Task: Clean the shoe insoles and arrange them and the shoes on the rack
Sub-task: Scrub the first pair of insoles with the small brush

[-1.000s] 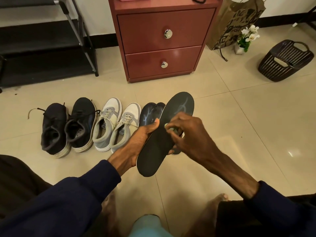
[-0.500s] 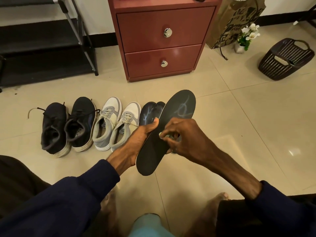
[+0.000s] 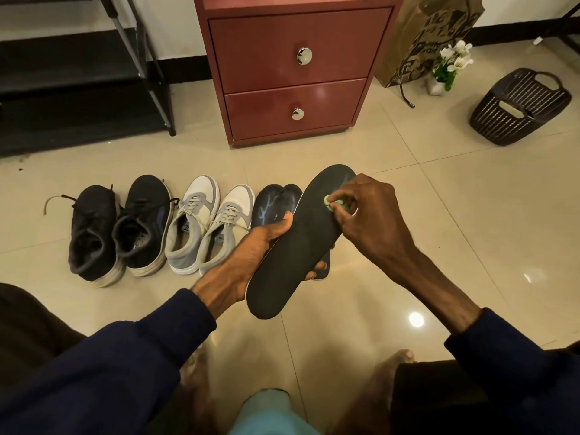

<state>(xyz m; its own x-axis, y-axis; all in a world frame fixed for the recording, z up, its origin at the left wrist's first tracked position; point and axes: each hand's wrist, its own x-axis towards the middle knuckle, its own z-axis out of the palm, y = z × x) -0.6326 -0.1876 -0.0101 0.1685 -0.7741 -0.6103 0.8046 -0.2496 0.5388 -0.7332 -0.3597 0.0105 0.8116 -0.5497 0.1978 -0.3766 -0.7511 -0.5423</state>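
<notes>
My left hand (image 3: pixel 251 255) grips a long black insole (image 3: pixel 295 246) from below, thumb on its left edge, toe end pointing away. My right hand (image 3: pixel 367 215) pinches a small green wad (image 3: pixel 328 202) against the insole's upper part, near faint white streaks. Behind the held insole, more dark insoles (image 3: pixel 276 202) with pale streaks lie on the tiles. To their left stand a grey and white pair of sneakers (image 3: pixel 207 224) and a black pair of sneakers (image 3: pixel 119 227), heels toward me. The black shoe rack (image 3: pixel 78 83) stands at the far left.
A red two-drawer cabinet (image 3: pixel 295 73) stands straight ahead. A brown paper bag (image 3: pixel 426 39), a small vase of white flowers (image 3: pixel 448 67) and a dark plastic basket (image 3: pixel 521 105) sit at the right. My bare feet and knees fill the bottom edge.
My right hand has slid the green wad up the insole toward its toe end. The left hand keeps the same grip.
</notes>
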